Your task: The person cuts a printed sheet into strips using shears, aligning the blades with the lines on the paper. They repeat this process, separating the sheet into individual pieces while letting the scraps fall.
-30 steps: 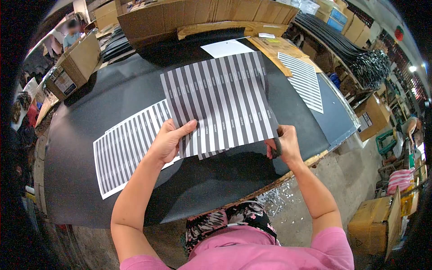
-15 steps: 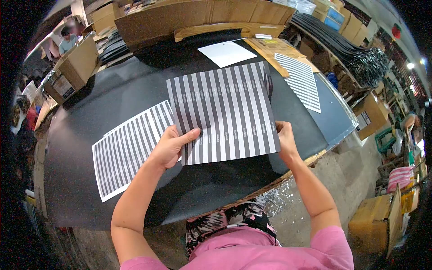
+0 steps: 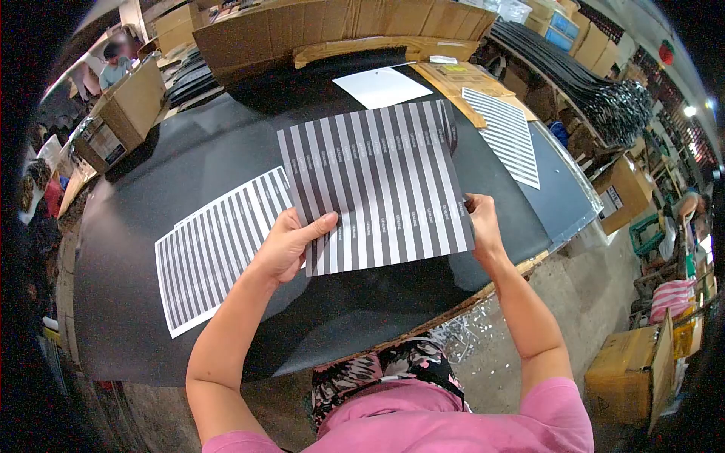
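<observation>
A sheet with dark and light stripes and small printed lettering (image 3: 385,185) is held up tilted over the black table. My left hand (image 3: 289,245) grips its lower left part, thumb on top and fingers underneath. At its right edge my right hand (image 3: 485,226) is closed on the sheet, the fingertips partly hidden behind it. Near the sheet's upper right corner the edge curls. Left of my left hand lie more striped sheets (image 3: 219,253), overlapping, on the table.
The black tabletop (image 3: 136,302) spreads around the sheets. Farther back lie a white sheet (image 3: 381,88), flat cardboard (image 3: 453,79) and another striped sheet (image 3: 504,136). A long cardboard piece (image 3: 340,30) stands behind. Paper scraps (image 3: 461,336) litter the floor. Other people are in the background.
My right hand has risen slightly, and the right side of the held sheet has tilted up a little with it. My left hand keeps its grip in nearly the same place.
</observation>
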`<move>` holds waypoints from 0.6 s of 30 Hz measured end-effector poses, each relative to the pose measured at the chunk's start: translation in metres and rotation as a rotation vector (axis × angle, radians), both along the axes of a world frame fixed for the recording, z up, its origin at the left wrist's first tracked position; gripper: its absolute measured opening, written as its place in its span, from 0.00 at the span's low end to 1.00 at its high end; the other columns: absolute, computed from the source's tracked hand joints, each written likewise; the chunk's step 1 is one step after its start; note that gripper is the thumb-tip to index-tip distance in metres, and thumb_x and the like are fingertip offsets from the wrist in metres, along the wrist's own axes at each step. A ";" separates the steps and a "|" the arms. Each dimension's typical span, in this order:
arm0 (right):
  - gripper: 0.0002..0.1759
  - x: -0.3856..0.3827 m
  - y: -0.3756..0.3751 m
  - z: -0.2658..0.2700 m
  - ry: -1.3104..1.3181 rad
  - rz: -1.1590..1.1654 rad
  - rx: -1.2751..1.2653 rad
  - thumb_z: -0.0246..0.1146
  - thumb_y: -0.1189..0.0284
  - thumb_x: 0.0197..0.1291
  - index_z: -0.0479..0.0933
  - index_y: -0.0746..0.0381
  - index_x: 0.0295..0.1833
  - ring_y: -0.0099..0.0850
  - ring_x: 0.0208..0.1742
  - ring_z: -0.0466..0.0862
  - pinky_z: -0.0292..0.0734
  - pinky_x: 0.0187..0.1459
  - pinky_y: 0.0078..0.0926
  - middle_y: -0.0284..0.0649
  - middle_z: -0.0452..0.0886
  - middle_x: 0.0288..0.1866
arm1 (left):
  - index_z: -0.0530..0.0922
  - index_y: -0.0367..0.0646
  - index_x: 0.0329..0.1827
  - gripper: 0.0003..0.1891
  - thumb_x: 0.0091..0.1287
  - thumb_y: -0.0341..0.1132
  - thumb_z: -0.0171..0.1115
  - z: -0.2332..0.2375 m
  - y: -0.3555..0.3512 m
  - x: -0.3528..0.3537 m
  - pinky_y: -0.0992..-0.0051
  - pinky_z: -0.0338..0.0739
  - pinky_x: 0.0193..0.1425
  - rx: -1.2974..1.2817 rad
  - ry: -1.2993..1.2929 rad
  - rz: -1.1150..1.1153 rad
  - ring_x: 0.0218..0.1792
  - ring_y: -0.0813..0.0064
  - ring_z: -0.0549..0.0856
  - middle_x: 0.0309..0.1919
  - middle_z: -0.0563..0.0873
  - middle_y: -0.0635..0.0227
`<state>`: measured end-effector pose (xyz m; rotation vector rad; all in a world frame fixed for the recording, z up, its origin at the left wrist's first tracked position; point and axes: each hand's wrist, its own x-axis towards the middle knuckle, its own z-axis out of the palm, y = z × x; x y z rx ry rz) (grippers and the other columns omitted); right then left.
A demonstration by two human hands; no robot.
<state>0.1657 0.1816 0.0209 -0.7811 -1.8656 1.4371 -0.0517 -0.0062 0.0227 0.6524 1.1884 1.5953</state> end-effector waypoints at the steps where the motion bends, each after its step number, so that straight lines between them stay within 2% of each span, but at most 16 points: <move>1: 0.14 0.000 0.000 0.000 0.000 0.000 0.000 0.65 0.69 0.50 0.79 0.73 0.30 0.17 0.25 0.74 0.70 0.27 0.18 0.34 0.80 0.25 | 0.76 0.33 0.45 0.14 0.60 0.33 0.63 0.000 0.000 0.000 0.81 0.80 0.39 -0.001 0.001 0.004 0.35 0.80 0.84 0.37 0.84 0.62; 18: 0.17 0.004 0.000 -0.001 -0.055 -0.066 0.058 0.66 0.66 0.48 0.78 0.73 0.25 0.16 0.23 0.73 0.68 0.24 0.19 0.33 0.78 0.20 | 0.75 0.33 0.45 0.14 0.60 0.33 0.63 -0.001 0.000 -0.001 0.81 0.81 0.39 -0.003 -0.008 -0.005 0.35 0.80 0.84 0.37 0.84 0.61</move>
